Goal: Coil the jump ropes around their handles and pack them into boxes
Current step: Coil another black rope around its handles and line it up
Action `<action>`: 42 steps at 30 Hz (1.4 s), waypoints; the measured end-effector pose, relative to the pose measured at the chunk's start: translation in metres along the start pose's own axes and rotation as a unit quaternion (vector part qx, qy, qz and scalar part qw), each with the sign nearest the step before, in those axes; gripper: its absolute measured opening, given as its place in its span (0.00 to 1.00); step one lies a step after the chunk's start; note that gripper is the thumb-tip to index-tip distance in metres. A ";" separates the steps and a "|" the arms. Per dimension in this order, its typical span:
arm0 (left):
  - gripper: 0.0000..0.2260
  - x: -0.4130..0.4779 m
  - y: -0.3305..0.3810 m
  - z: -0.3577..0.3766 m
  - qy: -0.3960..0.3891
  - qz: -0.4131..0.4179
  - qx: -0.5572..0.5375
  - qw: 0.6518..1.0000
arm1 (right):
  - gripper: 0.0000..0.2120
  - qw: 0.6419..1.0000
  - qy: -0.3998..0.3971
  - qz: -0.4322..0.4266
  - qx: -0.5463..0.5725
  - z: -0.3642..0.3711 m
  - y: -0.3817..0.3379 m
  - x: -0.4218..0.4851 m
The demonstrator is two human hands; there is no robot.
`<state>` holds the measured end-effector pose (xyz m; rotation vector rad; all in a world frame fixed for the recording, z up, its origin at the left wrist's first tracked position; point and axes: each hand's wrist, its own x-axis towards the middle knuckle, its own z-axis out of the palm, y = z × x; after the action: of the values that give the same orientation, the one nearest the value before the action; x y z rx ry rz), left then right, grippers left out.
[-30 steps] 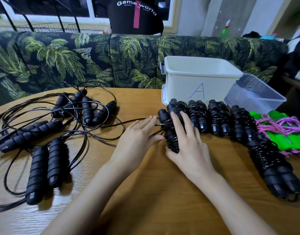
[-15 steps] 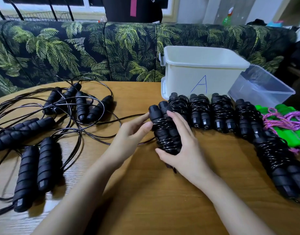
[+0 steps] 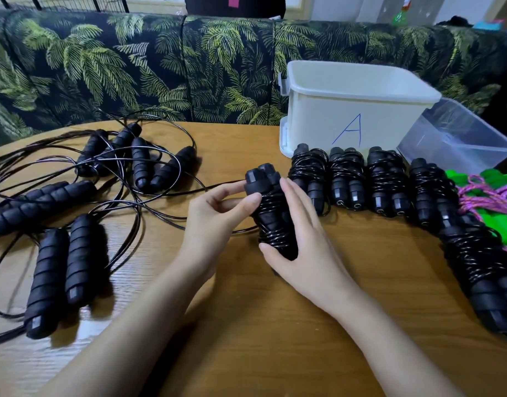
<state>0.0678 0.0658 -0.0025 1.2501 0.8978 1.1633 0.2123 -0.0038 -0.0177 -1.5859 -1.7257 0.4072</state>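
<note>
My right hand (image 3: 301, 242) grips a black jump rope bundle (image 3: 271, 213), two handles wrapped in thin black cord, tilted up off the table. My left hand (image 3: 218, 213) pinches the bundle near its top with thumb and fingers. To the right lies a row of several coiled black bundles (image 3: 387, 181). Loose uncoiled black ropes (image 3: 83, 179) with foam handles sprawl across the left of the table. The white box marked A (image 3: 352, 110) stands behind the row, open at the top.
A clear plastic box (image 3: 458, 138) leans beside the white one. Green-handled ropes with pink cord (image 3: 487, 196) lie at the far right. The wooden table (image 3: 275, 325) has a palm-print sofa (image 3: 132, 70) behind it.
The bundle has been lifted from the row and tilted upward toward me. My left hand has moved from lying flat beside it to pinching its top.
</note>
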 end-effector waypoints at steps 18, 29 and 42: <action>0.24 0.003 0.001 -0.004 -0.091 0.012 -0.012 0.996 | 0.40 0.987 0.154 -0.047 0.010 0.007 0.009 0.001; 0.29 0.008 0.003 -0.013 -0.170 -0.062 -0.131 0.975 | 0.38 0.971 0.029 -0.005 0.238 -0.006 -0.002 0.002; 0.15 0.006 -0.002 -0.010 -0.123 -0.060 -0.115 0.984 | 0.40 0.959 -0.044 0.011 0.279 -0.015 0.000 0.001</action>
<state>0.0600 0.0735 -0.0058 1.1068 0.6265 0.9631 0.2226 -0.0066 -0.0073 -1.1858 -1.4790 0.9000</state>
